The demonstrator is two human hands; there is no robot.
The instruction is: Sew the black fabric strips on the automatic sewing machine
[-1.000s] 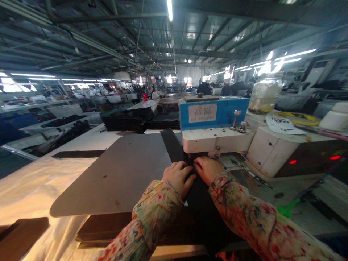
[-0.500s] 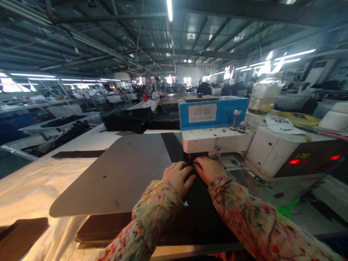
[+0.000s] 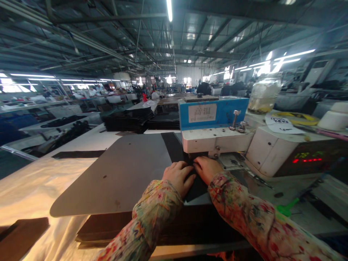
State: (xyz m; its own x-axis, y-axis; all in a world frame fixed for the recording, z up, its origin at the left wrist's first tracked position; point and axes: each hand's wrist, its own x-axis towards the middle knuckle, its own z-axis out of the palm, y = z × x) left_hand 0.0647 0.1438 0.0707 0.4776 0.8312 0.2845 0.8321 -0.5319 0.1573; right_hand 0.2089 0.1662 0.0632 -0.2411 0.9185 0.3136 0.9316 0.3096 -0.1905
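Observation:
A dark strip of material runs under both hands, beside a blue and white machine. My left hand lies on the strip with its fingers bent and thumb apart, at the right side of a flat grey plate. Close against it, my right hand pinches the strip's edge just in front of the machine's head. The fingertips of both hands nearly meet, and the dark material partly hides them. Another dark band continues along the plate's right edge beyond my left hand.
Brown-black sheets are stacked below the plate. Black stacks lie behind it. A glass jar, yellow tape roll and white bottle top the machine at right. Tweezers and a green tool lie nearer.
The dark material has slid forward under my hands; its near end now shows just below them, where it hung toward me before. The hands barely moved. The machine's display reads differently.

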